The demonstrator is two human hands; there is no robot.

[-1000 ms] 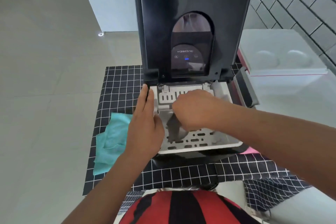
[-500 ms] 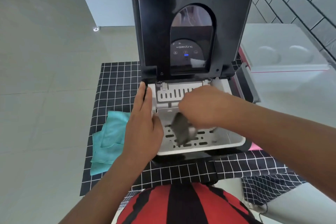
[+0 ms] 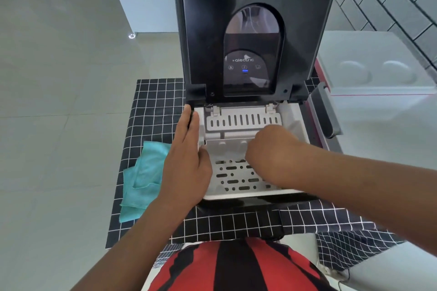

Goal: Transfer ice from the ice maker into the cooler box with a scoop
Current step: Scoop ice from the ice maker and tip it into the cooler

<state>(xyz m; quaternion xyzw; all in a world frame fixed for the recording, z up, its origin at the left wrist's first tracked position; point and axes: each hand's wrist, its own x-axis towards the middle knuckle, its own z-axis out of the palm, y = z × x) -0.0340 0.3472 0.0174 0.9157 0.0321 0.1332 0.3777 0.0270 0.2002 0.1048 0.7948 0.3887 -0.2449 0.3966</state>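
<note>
While the left hand [image 3: 186, 160] lies flat with straight fingers along the ice maker [image 3: 248, 111] left rim, the right hand [image 3: 272, 149] curls inside its white basket [image 3: 236, 179], grip contents hidden.

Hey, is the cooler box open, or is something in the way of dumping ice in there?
The cooler box on the right has its white lid closed, which blocks the way in. The right hand is down in the ice maker basket.

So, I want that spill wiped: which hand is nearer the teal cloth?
Left. The left hand rests on the ice maker's left edge, beside the teal cloth; the right hand is inside the basket, farther away.
</note>
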